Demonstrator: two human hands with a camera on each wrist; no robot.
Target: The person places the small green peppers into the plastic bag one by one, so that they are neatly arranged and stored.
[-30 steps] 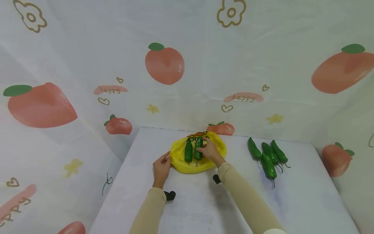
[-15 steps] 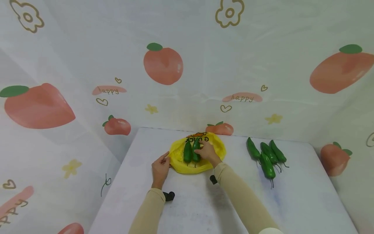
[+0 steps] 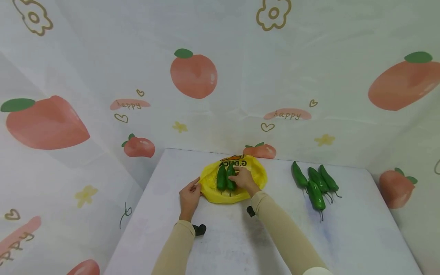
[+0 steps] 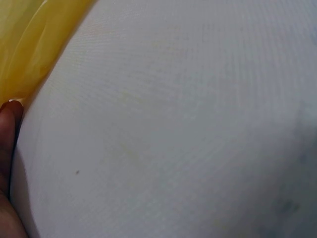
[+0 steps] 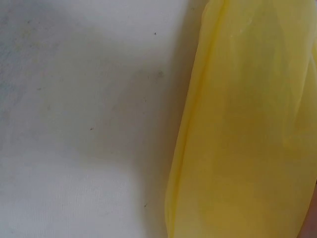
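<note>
A thin yellow plastic bag (image 3: 209, 195) with dark lettering and an orange print lies spread open near the back of the table. Two long green peppers rest side by side in it, a left one (image 3: 221, 178) and a right one (image 3: 230, 172). My right hand (image 3: 245, 178) reaches over the bag's right side and holds the right pepper between thumb and fingers. At the bag's left edge, my left hand (image 3: 189, 199) pinches the rim. Fingertips (image 4: 12, 111) meet the yellow film in the left wrist view. Yellow film (image 5: 247, 148) fills the right half of the right wrist view.
Several more green peppers (image 3: 316, 195) lie in a group to the right on the white table (image 3: 361, 221). A printed white cloth (image 3: 240, 76) hangs behind and at both sides. Dark wrist cameras (image 3: 200, 230) sit under the forearms.
My right hand has shifted left and set the right pepper close against the left one. The left hand keeps its place at the bag's edge.
</note>
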